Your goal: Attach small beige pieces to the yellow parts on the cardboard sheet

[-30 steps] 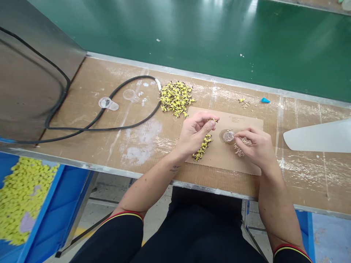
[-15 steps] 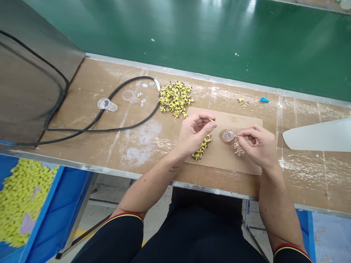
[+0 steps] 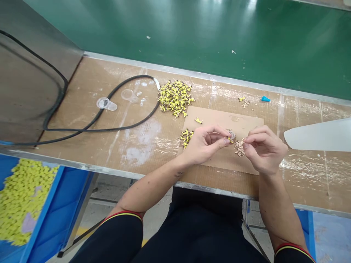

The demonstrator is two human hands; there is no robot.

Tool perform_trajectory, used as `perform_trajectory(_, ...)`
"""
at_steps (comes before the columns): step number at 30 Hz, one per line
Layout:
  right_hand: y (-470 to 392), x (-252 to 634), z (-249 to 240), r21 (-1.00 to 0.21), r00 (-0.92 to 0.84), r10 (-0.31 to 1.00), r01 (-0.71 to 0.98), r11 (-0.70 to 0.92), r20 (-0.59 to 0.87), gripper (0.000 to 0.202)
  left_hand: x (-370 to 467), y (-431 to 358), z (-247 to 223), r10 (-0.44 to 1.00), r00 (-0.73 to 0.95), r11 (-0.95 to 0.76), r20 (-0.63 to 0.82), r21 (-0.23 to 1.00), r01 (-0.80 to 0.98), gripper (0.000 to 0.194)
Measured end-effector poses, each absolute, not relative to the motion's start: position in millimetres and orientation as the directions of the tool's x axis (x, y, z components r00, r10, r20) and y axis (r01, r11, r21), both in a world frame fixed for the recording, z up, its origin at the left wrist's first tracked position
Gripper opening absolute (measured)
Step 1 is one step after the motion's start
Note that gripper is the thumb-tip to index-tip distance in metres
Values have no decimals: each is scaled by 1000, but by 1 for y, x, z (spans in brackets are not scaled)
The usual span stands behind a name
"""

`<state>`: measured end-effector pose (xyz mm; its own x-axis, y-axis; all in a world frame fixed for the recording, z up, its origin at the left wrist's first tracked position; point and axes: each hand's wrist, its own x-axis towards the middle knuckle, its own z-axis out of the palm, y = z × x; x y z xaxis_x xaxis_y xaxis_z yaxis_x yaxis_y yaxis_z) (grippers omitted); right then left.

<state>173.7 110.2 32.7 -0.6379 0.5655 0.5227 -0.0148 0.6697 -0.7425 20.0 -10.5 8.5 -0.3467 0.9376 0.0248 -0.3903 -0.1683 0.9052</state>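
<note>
My left hand [image 3: 208, 144] pinches a small yellow-and-black figure [image 3: 229, 140] over the cardboard sheet [image 3: 219, 116], in front of a small clear cup [image 3: 232, 134] that it partly hides. To the right, my right hand [image 3: 264, 148] is closed in a pinch; whatever is between its fingertips is too small to make out. Just left of those fingertips lies a pile of tiny pale pink pieces [image 3: 239, 149]. A small pile of yellow figures [image 3: 186, 138] sits beside my left hand, and a single yellow figure [image 3: 199, 120] lies on the cardboard behind it.
A large heap of yellow figures [image 3: 175, 98] lies behind the sheet. Black cable [image 3: 120, 128] loops at left near two clear scoops [image 3: 108, 104] [image 3: 128, 95]. A blue cap [image 3: 265, 99] and a white blade-shaped piece [image 3: 318, 136] are at right. A blue bin [image 3: 61, 204] stands lower left.
My left hand has moved right, to the clear cup, with a figure in its pinch. My right hand has drawn slightly right, away from the cup. A single figure now shows on the cardboard.
</note>
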Motion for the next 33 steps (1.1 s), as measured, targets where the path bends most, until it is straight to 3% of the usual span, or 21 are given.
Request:
perform_trajectory(12,106,173,32,-718,-622,517,-106,688,588,16,21,-13,8,943,-321,-199,89,924,-327,19)
perform_trajectory(22,100,169,23,-837,-705,532,-164,521,469,16,23,-12,10,943,-327,-169,56,930,-327,21)
perform_trajectory(33,99,167,22,-839,-716,523,-163,520,463,21,23,-12,9,943,-321,-192,92,936,-294,19)
